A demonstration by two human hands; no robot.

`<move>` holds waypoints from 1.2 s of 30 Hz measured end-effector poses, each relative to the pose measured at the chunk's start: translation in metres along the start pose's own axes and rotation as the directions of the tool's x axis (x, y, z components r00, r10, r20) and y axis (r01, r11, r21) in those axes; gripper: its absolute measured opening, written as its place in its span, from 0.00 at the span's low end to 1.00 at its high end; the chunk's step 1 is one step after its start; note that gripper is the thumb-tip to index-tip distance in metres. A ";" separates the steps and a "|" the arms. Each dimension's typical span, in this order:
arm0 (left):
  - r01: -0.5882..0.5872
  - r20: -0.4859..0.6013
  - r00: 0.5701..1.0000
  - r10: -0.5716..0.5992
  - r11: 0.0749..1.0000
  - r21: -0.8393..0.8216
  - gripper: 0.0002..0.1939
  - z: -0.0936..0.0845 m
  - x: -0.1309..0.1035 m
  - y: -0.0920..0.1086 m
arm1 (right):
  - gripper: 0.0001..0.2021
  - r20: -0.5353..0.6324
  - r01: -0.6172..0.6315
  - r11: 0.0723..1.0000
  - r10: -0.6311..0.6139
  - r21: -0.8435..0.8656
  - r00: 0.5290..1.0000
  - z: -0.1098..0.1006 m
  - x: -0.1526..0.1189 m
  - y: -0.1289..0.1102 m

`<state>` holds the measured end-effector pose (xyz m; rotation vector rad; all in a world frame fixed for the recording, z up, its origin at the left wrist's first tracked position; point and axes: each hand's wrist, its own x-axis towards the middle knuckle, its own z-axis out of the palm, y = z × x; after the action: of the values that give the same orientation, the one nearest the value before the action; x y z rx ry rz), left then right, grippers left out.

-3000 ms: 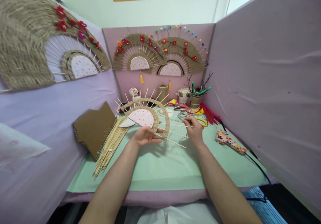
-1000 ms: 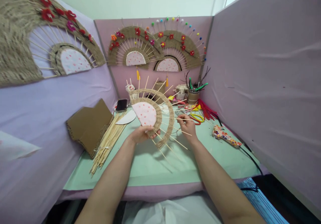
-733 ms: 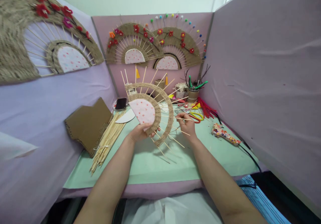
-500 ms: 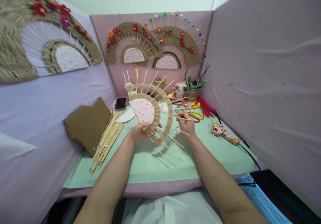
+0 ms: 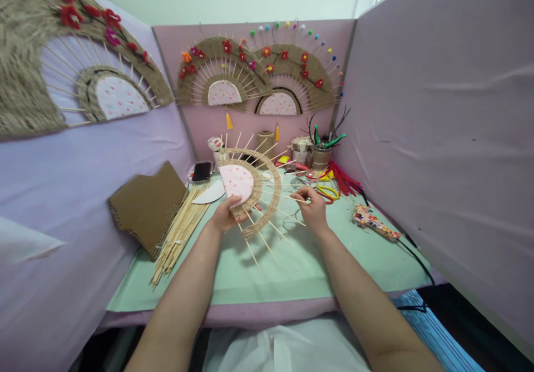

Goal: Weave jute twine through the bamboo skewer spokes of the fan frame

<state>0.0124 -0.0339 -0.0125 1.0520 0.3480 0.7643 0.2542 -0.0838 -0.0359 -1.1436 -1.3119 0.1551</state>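
At the far left, on the side wall, a large woven fan (image 5: 50,66) with red flowers. Below it at 9 o'clock, a stack of brown cardboard (image 5: 146,208) leaning on the green surface (image 5: 292,272), and just beside it a bundle of thin sticks (image 5: 179,233) lying flat. Behind these, a dark phone (image 5: 202,171) and a white half-circle of paper (image 5: 209,194).

At centre, the left hand (image 5: 225,216), fingers curled and pinching the lower edge of the half-made fan (image 5: 250,191); thumb on its pink dotted centre. Fan held tilted above the surface, twine bands partly woven, bare sticks sticking out toward 12, 3 and 5 o'clock.

Just right of it, at 3 o'clock, the right hand (image 5: 311,208), fingertips pressed together on a thin strand near the fan's sticks; too fine to tell whether twine or stick.

At 12 o'clock on the back wall, two finished fans (image 5: 258,77). Further right, a cup of tools (image 5: 322,158), yellow scissors (image 5: 329,193), red stems (image 5: 346,183), and a patterned glue gun (image 5: 373,226) with a black cord.
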 end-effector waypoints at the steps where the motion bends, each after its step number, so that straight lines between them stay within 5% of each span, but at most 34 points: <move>1: -0.002 0.005 1.000 0.002 1.000 0.001 0.17 -0.001 0.000 0.001 | 0.11 0.001 0.011 1.000 -0.011 -0.005 1.000 0.000 0.000 0.000; 22: -0.016 -0.089 0.996 0.022 0.998 0.067 0.21 -0.010 -0.011 0.021 | 0.04 -0.069 0.267 0.954 -0.278 -0.139 0.958 -0.005 0.002 0.005; 26: 0.049 -0.110 0.993 -0.044 0.998 0.041 0.23 -0.013 -0.012 0.022 | 0.04 -0.120 0.246 0.956 -0.267 -0.160 0.956 -0.008 0.006 0.006; 36: 0.050 0.032 0.998 -0.050 0.999 0.006 0.19 -0.017 -0.012 0.020 | 0.05 -0.124 0.111 0.991 -0.120 -0.073 0.985 -0.004 0.004 0.003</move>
<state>-0.0141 -0.0261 -0.0045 1.0552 0.3477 0.7018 0.2607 -0.0820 -0.0349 -1.1111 -1.2733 -0.0467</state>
